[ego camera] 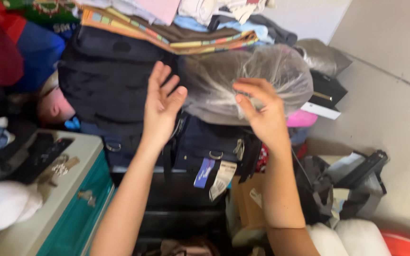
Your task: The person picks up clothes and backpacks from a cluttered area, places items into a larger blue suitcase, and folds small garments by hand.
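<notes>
Hands at a clothes pile | right hand (262, 114) pinches clear plastic bag (266, 76) at 1 o'clock, fingers closed on its film | left hand (160, 106) open, flat against black bag (105, 76) at 11 | plastic bag likely light, soft, slippery; best gathered by its loose film.

A teal chest (79, 213) sits lower left; folded striped cloth (167, 40) tops the pile, possibly a blanket.

We see the plastic-wrapped bundle (247, 83) lying on the dark bags (205, 142), folded cloths (176, 38) at its twelve o'clock, a backpack (105, 76) at nine, a cabinet (67, 213) at seven.
</notes>
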